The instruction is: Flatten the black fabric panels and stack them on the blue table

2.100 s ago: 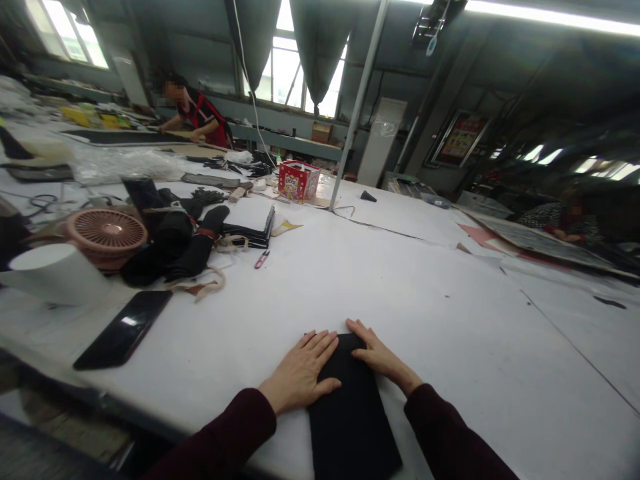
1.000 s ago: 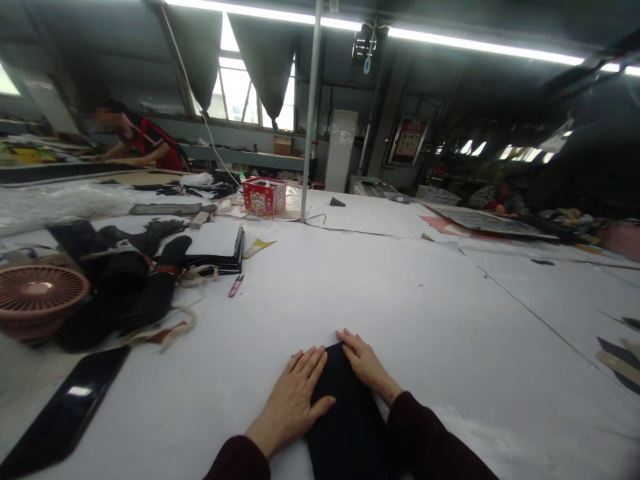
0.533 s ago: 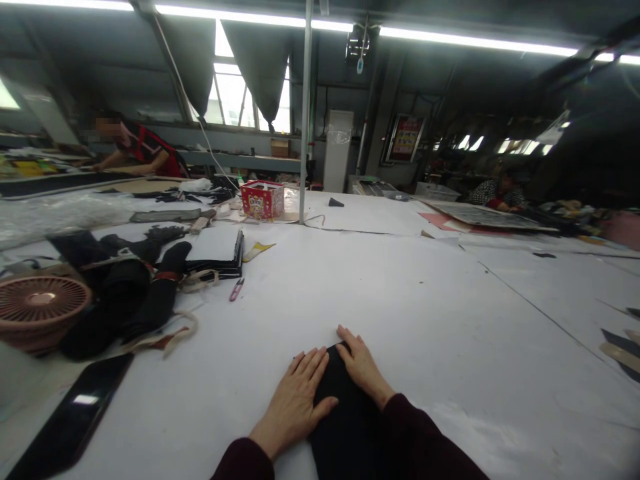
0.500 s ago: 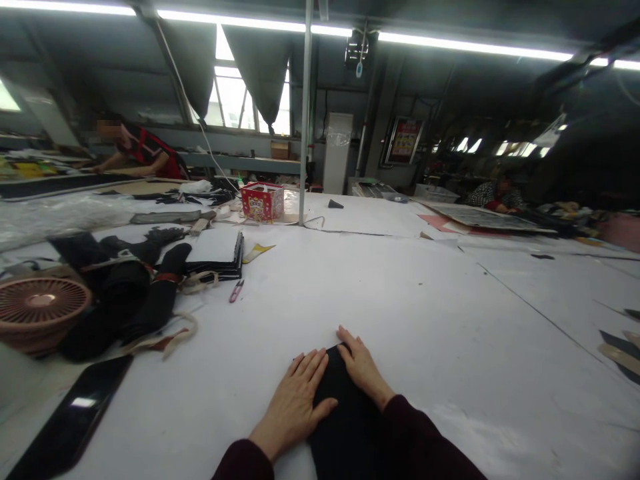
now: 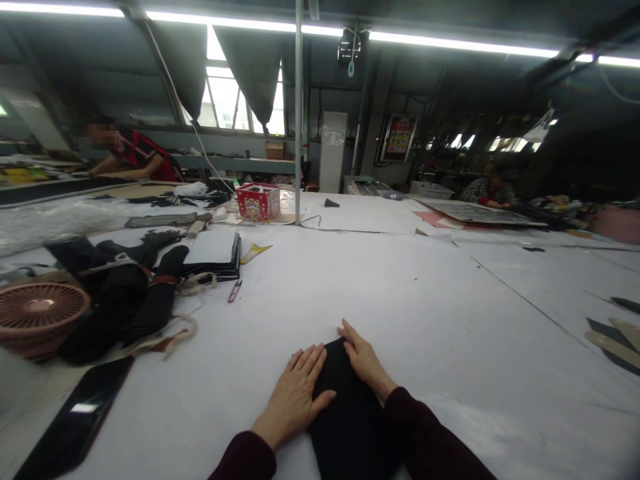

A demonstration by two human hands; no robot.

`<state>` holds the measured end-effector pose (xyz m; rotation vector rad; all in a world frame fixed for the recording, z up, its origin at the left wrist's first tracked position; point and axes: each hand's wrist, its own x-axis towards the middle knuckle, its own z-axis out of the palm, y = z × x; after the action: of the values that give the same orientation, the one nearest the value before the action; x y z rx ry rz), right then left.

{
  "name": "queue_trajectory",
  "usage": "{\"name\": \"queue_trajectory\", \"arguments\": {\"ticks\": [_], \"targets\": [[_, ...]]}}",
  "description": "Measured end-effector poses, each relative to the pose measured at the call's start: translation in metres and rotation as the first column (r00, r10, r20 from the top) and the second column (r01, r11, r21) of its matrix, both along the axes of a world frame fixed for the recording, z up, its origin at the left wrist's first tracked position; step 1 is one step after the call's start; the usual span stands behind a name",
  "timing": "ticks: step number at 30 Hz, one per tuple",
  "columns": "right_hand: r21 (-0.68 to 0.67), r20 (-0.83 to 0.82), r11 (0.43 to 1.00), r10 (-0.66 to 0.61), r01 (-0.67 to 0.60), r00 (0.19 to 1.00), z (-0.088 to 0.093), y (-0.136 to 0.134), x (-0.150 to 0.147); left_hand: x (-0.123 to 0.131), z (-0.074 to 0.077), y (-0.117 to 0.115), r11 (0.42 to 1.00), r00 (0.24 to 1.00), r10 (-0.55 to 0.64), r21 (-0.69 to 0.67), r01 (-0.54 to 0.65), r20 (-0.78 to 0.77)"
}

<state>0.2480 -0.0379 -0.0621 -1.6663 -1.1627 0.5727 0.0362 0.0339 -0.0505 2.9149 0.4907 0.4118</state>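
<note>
A folded piece of black fabric [image 5: 345,407] lies flat on the white table [image 5: 380,287] just in front of me. My left hand [image 5: 296,395] rests flat on its left edge, fingers stretched out, thumb lying across the cloth. Along the right edge lies my right hand [image 5: 364,360], also flat with fingers extended toward the far corner. Both sleeves are dark maroon. The near end of the fabric runs out of view under my arms.
At left lie a black phone [image 5: 75,419], a pink fan [image 5: 37,315], rolled black cloth [image 5: 135,300], pink snips [image 5: 234,291] and a stack of black pieces [image 5: 215,253]. A red box [image 5: 257,201] and a metal pole [image 5: 298,113] stand behind. Other people work at far tables.
My head has lifted and turned right since the earliest frame. Both hands stay flat on the black fabric, with almost no movement in the last second.
</note>
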Motion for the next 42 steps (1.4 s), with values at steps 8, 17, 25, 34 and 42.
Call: {"name": "queue_trajectory", "arguments": {"ticks": [8,17,25,34,42], "targets": [[0.023,0.035,0.998,0.051,-0.052,0.998,0.007,-0.009,-0.002,0.0,0.001,-0.001,1.0,1.0,0.002,-0.011,-0.003,-0.02],[-0.049,-0.04,0.998,-0.044,0.042,0.998,0.005,0.0,-0.005,0.0,0.002,-0.002,1.0,1.0,0.0,-0.008,0.0,-0.022],[-0.097,0.215,0.987,-0.108,0.131,0.971,-0.001,0.008,-0.018,0.0,0.004,-0.002,1.0,0.999,0.0,-0.006,0.0,-0.034],[-0.073,0.317,0.981,-0.15,0.182,0.936,0.001,0.005,-0.022,-0.001,0.005,-0.004,0.999,0.999,0.005,-0.039,-0.007,-0.042],[-0.166,0.647,0.966,0.257,-0.196,0.718,0.016,-0.021,-0.038,-0.007,0.01,-0.005,0.994,1.0,0.005,-0.111,-0.005,0.0]]}}
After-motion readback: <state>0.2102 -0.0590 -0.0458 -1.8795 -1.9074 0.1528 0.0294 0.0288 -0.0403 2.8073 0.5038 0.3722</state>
